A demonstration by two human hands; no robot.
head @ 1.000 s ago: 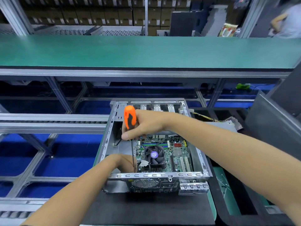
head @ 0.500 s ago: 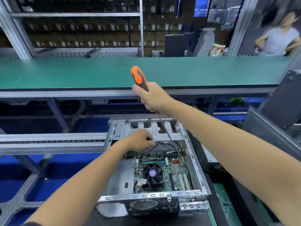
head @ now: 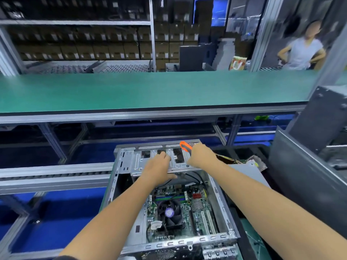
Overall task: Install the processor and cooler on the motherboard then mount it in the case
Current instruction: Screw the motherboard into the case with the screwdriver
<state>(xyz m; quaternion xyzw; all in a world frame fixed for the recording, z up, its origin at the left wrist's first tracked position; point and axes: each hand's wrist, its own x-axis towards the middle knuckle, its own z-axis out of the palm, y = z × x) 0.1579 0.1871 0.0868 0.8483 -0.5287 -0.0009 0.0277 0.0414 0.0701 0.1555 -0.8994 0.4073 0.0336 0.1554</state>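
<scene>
The motherboard [head: 185,212] with cooler [head: 170,212] lies inside the open case [head: 169,244]. At 12 o'clock, the left hand [head: 157,168] rests spread on the drive cage [head: 161,160]; the right hand [head: 201,154] grips an orange screwdriver [head: 185,146], shaft hidden. A green conveyor [head: 150,91] runs beyond.

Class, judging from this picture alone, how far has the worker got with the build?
Done: the motherboard, with the cooler on it, lies inside the case. In hand: the right hand grips the screwdriver; the left hand rests on the drive cage. Whether any screws remain cannot be told.
</scene>
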